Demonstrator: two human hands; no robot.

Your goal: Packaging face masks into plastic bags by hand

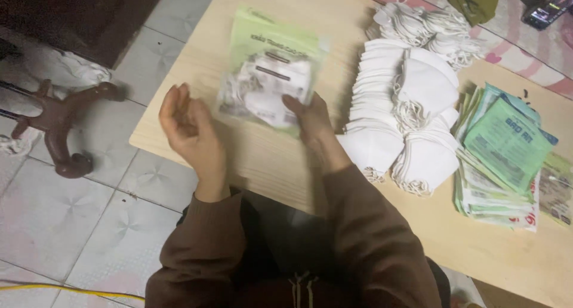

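- A grey tiled floor [89,224] lay under the pale wooden table [286,165].
- White face masks [406,111] were stacked right of centre.
- The right hand [313,126] gripped a green mask packet [271,69], seemingly filled.
- The left hand [188,129] hovered loosely curled, holding nothing.

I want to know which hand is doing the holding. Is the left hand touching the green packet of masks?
Apart. The head view shows the left hand raised, with bare table between it and the green packet; only the right hand grips it.

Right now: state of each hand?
Left hand: open, fingers loosely curled, empty.
Right hand: shut on the packet of white masks.
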